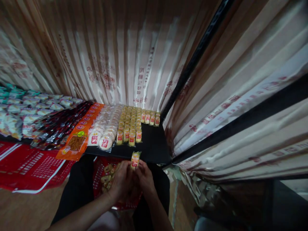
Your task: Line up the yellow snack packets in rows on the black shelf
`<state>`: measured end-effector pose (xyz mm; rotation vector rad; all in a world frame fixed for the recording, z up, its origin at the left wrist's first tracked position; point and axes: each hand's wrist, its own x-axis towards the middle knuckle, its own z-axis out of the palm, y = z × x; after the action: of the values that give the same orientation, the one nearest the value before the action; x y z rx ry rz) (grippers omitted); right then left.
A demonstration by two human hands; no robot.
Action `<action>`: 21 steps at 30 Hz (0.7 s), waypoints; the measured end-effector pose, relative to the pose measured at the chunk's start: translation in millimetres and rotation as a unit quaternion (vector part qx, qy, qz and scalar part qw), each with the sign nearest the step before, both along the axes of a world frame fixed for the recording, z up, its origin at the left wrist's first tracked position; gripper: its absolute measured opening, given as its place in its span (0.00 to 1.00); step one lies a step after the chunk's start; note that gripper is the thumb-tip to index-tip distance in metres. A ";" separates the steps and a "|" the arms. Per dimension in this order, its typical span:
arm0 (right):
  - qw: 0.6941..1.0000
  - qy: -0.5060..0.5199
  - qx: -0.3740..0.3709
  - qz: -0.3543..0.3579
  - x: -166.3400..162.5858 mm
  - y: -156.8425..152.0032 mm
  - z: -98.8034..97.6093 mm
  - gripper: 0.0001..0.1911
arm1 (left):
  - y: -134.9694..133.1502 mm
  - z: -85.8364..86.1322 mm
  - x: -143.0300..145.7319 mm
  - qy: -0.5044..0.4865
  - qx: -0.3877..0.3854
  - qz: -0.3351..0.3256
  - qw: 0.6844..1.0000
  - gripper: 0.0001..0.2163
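Between my two hands, above a red basket, is a small yellow snack packet (135, 160) with a red and white label, held upright. My left hand (120, 179) grips its left side, fingers closed. My right hand (146, 178) pinches it from the right. More yellow packets (108, 176) lie loose in the red basket (96, 186) between my knees, partly hidden by my left hand. On the black shelf (154, 141) just ahead, similar yellow packets (132, 138) stand in rows, with a shorter group (152, 118) at the right rear.
Left of the yellow rows lie round white packaged cakes (106, 141), orange snack bags (74, 144), dark red packets (60, 125) and white packets (31, 109). A red basket (36, 166) stands at lower left. Pleated curtains (115, 64) and a dark pole (192, 67) border the shelf.
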<state>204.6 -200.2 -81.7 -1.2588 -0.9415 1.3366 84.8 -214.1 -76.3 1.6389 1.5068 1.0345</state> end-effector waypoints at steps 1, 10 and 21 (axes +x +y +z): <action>1.000 0.002 0.000 0.014 4.5 3.1 4.9 0.19 | 4.0 2.8 4.0 0.000 0.005 -0.004 1.000 0.09; 0.986 -0.143 0.025 -0.081 46.4 46.6 3.6 0.17 | 52.8 19.5 44.2 0.005 0.053 -0.082 0.995 0.16; 0.956 -0.254 0.077 -0.121 70.8 157.3 -16.4 0.18 | 125.8 16.8 102.4 -0.058 -0.105 -0.023 0.992 0.24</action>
<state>275.4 -42.9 -98.0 -1.5721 -1.1712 0.7409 187.2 -88.3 -59.5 1.4346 1.4427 0.8981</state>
